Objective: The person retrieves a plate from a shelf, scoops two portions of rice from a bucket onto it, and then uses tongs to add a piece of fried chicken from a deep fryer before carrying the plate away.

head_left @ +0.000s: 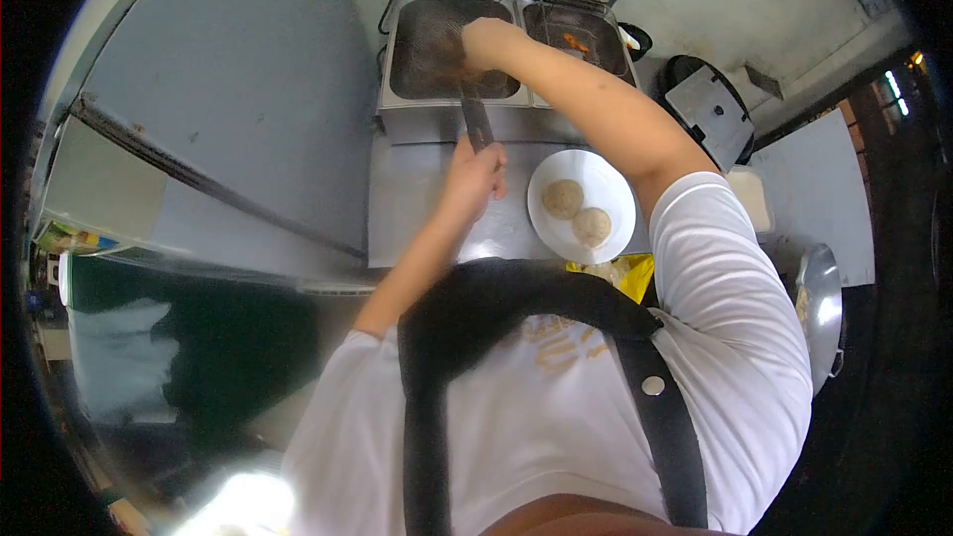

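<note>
My left hand (pixel 475 177) is closed around the dark handle (pixel 477 119) of what looks like a mesh fryer basket (pixel 422 40). The handle reaches over the front wall of the left deep fryer (pixel 402 97). Above that fryer's well, my right hand (pixel 490 44) is bent down with its fingers curled; a brown blur beside them hides what they hold, if anything. On the steel counter (pixel 407 208), right of my left hand, a white plate (pixel 620 189) carries two round, pale, breaded-looking patties (pixel 563 199).
A second deep fryer (pixel 628 71) adjoins on the right, with an orange piece (pixel 575 43) inside. Further right is a black-rimmed appliance (pixel 710 109). A yellow bag (pixel 635 278) lies by the plate, near my body. A metal pan (pixel 822 308) is at far right; a grey panel (pixel 228 89) stands left.
</note>
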Demonstrator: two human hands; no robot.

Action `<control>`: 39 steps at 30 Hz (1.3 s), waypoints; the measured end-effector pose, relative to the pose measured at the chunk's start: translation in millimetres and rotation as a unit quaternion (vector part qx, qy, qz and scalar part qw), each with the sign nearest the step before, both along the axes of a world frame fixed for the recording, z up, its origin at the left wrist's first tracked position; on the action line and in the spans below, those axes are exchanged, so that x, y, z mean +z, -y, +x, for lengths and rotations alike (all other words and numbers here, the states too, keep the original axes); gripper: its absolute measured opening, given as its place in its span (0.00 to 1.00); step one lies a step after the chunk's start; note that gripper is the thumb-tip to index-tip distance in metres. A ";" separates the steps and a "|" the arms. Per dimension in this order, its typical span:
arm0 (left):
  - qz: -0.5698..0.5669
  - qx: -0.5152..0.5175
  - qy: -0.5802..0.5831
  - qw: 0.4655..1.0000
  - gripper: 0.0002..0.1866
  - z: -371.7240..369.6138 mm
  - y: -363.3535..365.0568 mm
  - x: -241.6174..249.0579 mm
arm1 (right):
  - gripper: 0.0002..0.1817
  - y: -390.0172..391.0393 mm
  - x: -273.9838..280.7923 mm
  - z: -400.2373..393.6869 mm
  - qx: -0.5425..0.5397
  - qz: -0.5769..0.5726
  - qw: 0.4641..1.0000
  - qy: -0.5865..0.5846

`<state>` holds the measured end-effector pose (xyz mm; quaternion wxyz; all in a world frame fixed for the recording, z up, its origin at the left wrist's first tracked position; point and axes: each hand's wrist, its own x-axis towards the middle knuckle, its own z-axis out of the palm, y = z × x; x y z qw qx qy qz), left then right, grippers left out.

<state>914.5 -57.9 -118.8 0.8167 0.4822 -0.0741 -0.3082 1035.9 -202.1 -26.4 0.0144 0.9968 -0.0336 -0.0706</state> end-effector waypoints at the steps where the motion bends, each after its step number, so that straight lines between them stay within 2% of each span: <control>1: -0.002 -0.017 0.011 1.000 0.09 0.6 0.6 -1.2 | 0.15 -0.3 -1.8 3.1 0.002 -0.001 1.000 0.001; 5: -0.005 -0.027 0.014 1.000 0.08 -2.0 3.1 -5.9 | 0.16 7.8 -19.7 10.8 0.008 -0.022 1.000 -0.004; 9: -0.013 -0.021 0.012 1.000 0.08 -3.4 4.2 -4.1 | 0.15 13.2 0.3 -4.2 0.009 -0.019 1.000 0.007; 11: 0.000 -0.020 0.011 1.000 0.07 -5.1 4.4 -1.5 | 0.12 44.3 -22.7 17.8 0.046 -0.040 0.995 0.075; 12: -0.006 -0.015 0.004 1.000 0.07 -6.8 4.8 0.7 | 0.13 45.2 -10.0 10.4 0.019 -0.020 0.997 0.074; 13: -0.013 -0.010 -0.004 1.000 0.08 -8.3 4.9 2.6 | 0.13 52.4 -7.4 11.9 0.069 -0.059 0.991 0.099; 14: -0.013 -0.010 -0.006 1.000 0.08 -8.5 3.6 4.8 | 0.13 58.9 -5.6 12.3 0.057 -0.033 0.994 0.088; 16: -0.012 0.013 -0.022 1.000 0.16 -7.0 3.8 8.9 | 0.12 67.0 2.0 9.7 0.044 -0.008 0.996 0.078; 18: -0.034 0.000 -0.025 0.999 0.13 -1.1 0.5 9.9 | 0.11 73.9 7.4 11.5 0.032 0.044 0.998 0.038; 20: -0.057 -0.012 -0.028 0.998 0.10 0.4 -0.8 9.8 | 0.13 77.7 9.9 7.7 0.035 0.087 0.994 0.050; 22: -0.087 -0.005 -0.044 0.995 0.14 -0.2 -0.8 9.0 | 0.14 77.8 9.1 2.4 0.038 0.131 0.989 0.061; 24: -0.080 -0.004 -0.050 0.996 0.16 1.4 -0.7 7.9 | 0.17 77.9 5.8 1.2 0.034 0.232 0.968 0.087; 25: -0.072 -0.005 -0.058 0.996 0.17 1.4 -0.4 7.0 | 0.17 78.7 1.4 1.5 0.034 0.232 0.968 0.086; 27: -0.085 0.001 -0.054 0.995 0.18 0.2 -1.1 4.8 | 0.17 79.5 -10.7 0.0 0.013 0.315 0.946 0.081; 38: -0.112 0.008 -0.072 0.991 0.15 2.7 -6.9 -0.6 | 0.14 98.0 -7.8 23.0 -0.090 0.295 0.947 -0.085; 39: -0.097 0.005 -0.070 0.993 0.15 3.7 -8.2 1.5 | 0.15 100.0 -5.7 25.1 -0.116 0.322 0.932 -0.115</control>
